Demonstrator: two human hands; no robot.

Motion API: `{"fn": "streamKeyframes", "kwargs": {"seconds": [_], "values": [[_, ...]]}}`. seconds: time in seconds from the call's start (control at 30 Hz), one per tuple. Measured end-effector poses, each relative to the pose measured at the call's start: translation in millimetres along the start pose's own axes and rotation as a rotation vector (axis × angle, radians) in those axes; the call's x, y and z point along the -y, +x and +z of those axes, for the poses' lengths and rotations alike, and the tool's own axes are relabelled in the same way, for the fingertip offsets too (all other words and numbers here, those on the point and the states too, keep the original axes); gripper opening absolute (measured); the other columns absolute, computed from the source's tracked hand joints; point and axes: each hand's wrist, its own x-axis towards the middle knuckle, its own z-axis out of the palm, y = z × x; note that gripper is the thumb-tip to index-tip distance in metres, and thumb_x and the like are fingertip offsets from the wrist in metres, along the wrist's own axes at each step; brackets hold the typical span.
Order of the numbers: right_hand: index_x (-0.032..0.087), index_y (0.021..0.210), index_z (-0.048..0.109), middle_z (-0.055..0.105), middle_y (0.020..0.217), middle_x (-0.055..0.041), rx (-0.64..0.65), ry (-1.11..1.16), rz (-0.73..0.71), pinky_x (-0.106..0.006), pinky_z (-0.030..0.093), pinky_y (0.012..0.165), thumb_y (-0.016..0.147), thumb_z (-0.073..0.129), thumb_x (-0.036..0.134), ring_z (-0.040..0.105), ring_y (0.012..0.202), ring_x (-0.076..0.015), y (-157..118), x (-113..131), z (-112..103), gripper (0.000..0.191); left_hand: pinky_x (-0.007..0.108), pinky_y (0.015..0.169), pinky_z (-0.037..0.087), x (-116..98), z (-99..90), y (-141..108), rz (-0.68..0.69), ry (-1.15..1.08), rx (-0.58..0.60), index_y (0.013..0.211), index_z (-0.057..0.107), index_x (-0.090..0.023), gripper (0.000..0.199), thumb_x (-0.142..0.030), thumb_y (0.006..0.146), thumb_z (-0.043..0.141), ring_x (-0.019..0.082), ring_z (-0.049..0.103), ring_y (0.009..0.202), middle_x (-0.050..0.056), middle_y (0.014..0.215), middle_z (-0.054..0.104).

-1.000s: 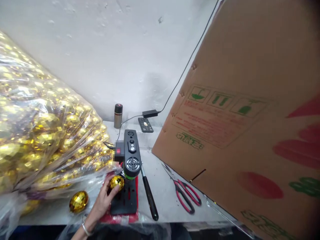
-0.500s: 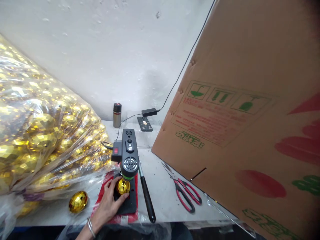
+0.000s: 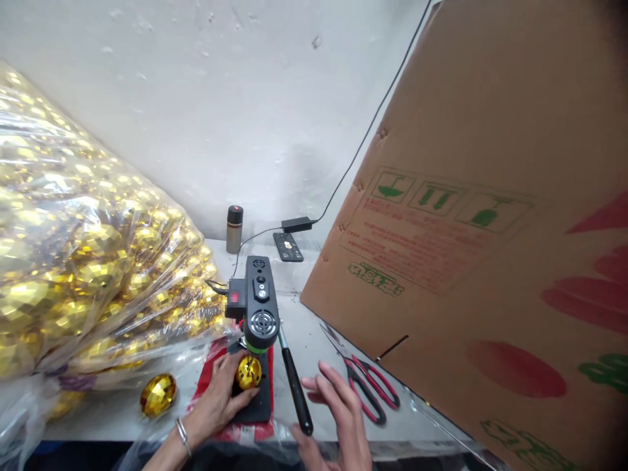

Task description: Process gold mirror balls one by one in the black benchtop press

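Observation:
My left hand [image 3: 227,389] has its fingers and thumb around a shiny gold faceted ball [image 3: 248,372]. The ball rests on the black base plate [image 3: 258,410] of a small press-like machine, right below its dark head [image 3: 261,324]. From the machine's right side a lever with a black handle [image 3: 297,392] slants toward me. Just right of that handle is my right hand [image 3: 338,418], fingers apart and nothing in it; whether its thumb touches the handle end I cannot tell. Another gold ball [image 3: 158,395] lies left of my left wrist.
A big clear plastic bag of gold balls [image 3: 98,261] fills the left. Red-handled scissors [image 3: 367,389] lie beside a large cardboard box [image 3: 441,261] on the right. Behind the machine are a flask [image 3: 234,230], a phone [image 3: 288,247] and a black power adapter [image 3: 297,225] with its cable.
My right hand has come into view from below, beside the lever handle. My left hand stays around the ball, which still sits on the base plate. The whole view has shifted slightly.

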Motion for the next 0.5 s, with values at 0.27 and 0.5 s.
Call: {"fn": "streamKeyframes", "kwargs": {"seconds": [0.27, 0.5], "values": [[0.022, 0.086, 0.055, 0.070, 0.075, -0.0008, -0.004, 0.169, -0.312, -0.021, 0.052, 0.062, 0.112, 0.041, 0.029, 0.067, 0.064, -0.0099, 71.5, 23.0, 26.9, 0.030, 0.061, 0.112, 0.051, -9.7, -4.1, 0.3, 0.033, 0.000, 0.037, 0.145, 0.060, -0.024, 0.060, -0.050, 0.092, 0.072, 0.038, 0.060, 0.126, 0.016, 0.135, 0.068], [0.023, 0.078, 0.046, 0.055, 0.067, 0.0032, -0.132, 0.140, -0.279, -0.022, 0.044, 0.057, 0.112, 0.033, 0.023, 0.053, 0.056, -0.0092, 41.3, 12.5, 54.9, 0.036, 0.058, 0.111, 0.053, -11.7, -3.9, 0.1, 0.018, 0.020, 0.021, 0.144, 0.062, -0.025, 0.058, -0.045, 0.090, 0.075, 0.037, 0.062, 0.125, 0.015, 0.134, 0.069]]}}
